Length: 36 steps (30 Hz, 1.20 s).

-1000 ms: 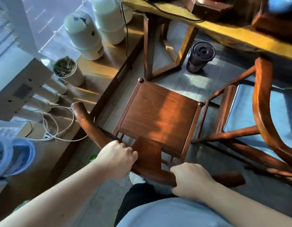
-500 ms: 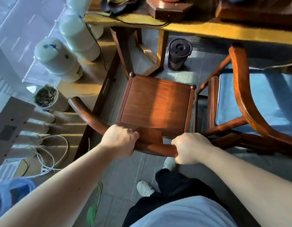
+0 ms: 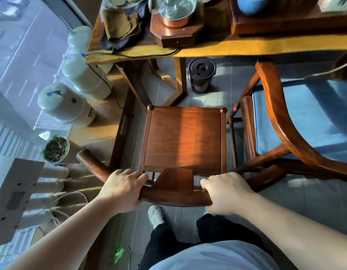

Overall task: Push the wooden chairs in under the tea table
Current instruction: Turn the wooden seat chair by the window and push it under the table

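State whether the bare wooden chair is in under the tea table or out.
Out: the chair's whole seat shows, short of the table edge.

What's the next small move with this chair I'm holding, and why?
Probably keep pushing the bare-seated chair straight forward. Both the left hand and the right hand grip its curved back rail, and its front edge sits short of the tea table. Steer left of the dark canister standing on the floor ahead.
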Tool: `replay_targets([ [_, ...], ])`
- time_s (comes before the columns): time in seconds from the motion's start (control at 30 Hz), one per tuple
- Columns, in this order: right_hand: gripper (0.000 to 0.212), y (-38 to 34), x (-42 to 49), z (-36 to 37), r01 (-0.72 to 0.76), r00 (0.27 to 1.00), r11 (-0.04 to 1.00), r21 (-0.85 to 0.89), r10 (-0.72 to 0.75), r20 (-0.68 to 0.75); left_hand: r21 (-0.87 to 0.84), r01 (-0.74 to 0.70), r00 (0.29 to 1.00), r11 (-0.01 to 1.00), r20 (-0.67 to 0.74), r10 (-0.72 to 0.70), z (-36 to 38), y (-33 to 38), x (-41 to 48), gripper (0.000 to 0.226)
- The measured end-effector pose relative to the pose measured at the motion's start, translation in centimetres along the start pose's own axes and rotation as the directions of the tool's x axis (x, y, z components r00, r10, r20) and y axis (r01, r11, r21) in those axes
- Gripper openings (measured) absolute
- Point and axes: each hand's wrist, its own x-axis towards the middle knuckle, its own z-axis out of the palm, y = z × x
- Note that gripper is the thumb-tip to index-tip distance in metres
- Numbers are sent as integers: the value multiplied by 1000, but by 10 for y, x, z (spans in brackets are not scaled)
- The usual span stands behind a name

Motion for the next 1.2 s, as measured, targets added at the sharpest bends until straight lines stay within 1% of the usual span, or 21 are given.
replay_targets([
  [0.07,21,-16,-1,10,-60,993,997,-54,54,-110,-10,3,997,1000,75,-2,3,-7,1,33],
  [0.13,16,-26,-3,15,-150,982,987,-60,141,-121,-17,-5,994,1000,108,7,7,-9,4,32],
  [0.23,16,-31,-2,15,-245,961,969,-40,237,-143,-15,-57,991,998,119,58,13,-16,6,23],
  [0.33,17,-30,2,16,-288,944,955,-71,271,-188,27,-109,989,994,103,106,16,-22,12,19],
  [0.43,24,-30,16,9,-344,929,927,-148,313,-200,94,-118,991,989,78,111,11,-38,31,23],
  [0.53,26,-27,32,-4,-390,908,910,-138,356,-222,124,-127,992,984,38,123,0,-54,51,23],
  [0.63,24,-20,41,-13,-398,901,909,-125,361,-240,159,-149,989,976,22,148,-5,-64,69,22],
  [0.77,23,-7,44,-21,-379,905,919,-110,343,-249,162,-135,991,978,10,135,-11,-65,82,21],
  [0.83,23,1,44,-25,-380,907,919,-110,347,-237,166,-119,993,979,13,118,-14,-62,89,20],
  [0.93,23,16,42,-30,-377,914,920,-108,349,-209,152,-97,995,984,18,95,-16,-53,99,25],
  [1.07,22,42,38,-41,-364,927,923,-125,346,-145,101,-44,999,994,24,42,-20,-35,113,27],
  [1.13,24,51,35,-42,-354,932,925,-137,336,-139,87,-22,999,996,34,20,-21,-28,117,28],
  [1.2,22,55,34,-40,-356,930,924,-137,335,-152,88,-11,1000,996,23,9,-21,-25,119,27],
])
